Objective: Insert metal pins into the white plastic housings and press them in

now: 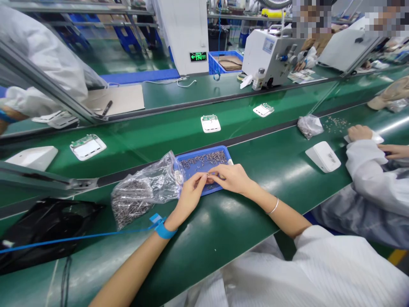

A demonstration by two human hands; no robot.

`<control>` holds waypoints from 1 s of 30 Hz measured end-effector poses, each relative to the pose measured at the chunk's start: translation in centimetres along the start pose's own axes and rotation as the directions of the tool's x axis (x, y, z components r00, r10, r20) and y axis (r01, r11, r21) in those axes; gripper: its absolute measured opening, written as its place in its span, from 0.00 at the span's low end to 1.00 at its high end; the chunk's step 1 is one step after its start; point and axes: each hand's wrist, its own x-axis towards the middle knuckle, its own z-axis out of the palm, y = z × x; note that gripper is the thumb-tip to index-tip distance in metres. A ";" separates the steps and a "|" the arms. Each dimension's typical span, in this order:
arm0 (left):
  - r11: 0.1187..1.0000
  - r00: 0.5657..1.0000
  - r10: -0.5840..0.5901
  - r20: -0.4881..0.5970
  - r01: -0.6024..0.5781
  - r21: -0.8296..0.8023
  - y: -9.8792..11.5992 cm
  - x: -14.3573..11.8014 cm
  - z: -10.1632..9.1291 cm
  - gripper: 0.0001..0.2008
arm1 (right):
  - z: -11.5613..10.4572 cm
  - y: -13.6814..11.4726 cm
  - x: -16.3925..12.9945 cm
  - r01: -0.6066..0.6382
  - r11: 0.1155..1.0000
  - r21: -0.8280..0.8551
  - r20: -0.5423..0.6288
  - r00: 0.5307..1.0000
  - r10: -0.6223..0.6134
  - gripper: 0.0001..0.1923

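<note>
My left hand (191,191) and my right hand (232,176) meet over the near side of a shallow blue tray (203,169). Fingertips on both hands are pinched together, almost touching each other. Something tiny may be between them, but it is too small to make out. Many small dark metal pieces, which look like screws (218,157), lie mostly along the tray's far side. To the left, a clear plastic bag (136,199) full of similar pieces rests against the tray. A blue wrist strap (165,229) with a cord circles my left wrist.
White housings with green circuit boards (211,123) lie on the green belt (153,147) beyond the tray. A black bag or tray (47,230) sits at left. On the right are a white casing (323,157), a small bag of parts (309,126) and a co-worker's hand (360,132).
</note>
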 end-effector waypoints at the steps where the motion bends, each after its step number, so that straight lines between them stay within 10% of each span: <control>1: 1.000 1.000 0.002 0.008 -0.002 -0.025 0.3 -0.4 0.3 0.23 | -0.1 -0.3 -0.5 0.014 1.000 -0.002 -0.006 1.000 -0.014 0.16; 16: 0.986 0.956 -0.024 0.292 0.071 -0.153 0.8 -5.1 5.8 0.20 | 0.3 -1.6 -11.6 0.093 0.953 -0.289 -0.250 0.953 -0.169 0.11; 21: 0.998 0.921 0.004 0.390 0.022 -0.062 0.2 -5.4 5.5 0.17 | -1.5 3.7 -14.7 -0.085 0.922 -0.377 -0.196 0.981 0.010 0.15; 23: 0.999 0.905 0.025 0.425 -0.013 -0.032 0.0 -5.5 5.3 0.17 | -3.4 7.8 -16.2 -0.394 0.803 -0.446 -0.288 0.913 0.288 0.16; 25: 0.996 0.894 0.068 0.443 -0.084 0.015 -0.2 -5.7 5.2 0.17 | -5.7 12.2 -18.0 -0.699 0.591 -0.403 -0.460 0.713 0.530 0.15; 28: 0.973 0.878 0.165 0.449 -0.219 0.070 -0.6 -5.9 5.5 0.16 | -8.7 17.5 -20.3 -0.824 0.437 -0.361 -0.599 0.564 0.569 0.16; 30: 0.942 0.851 0.246 0.463 -0.322 0.093 -0.9 -6.1 5.8 0.15 | -9.6 20.1 -21.5 -0.821 0.444 -0.360 -0.620 0.566 0.543 0.18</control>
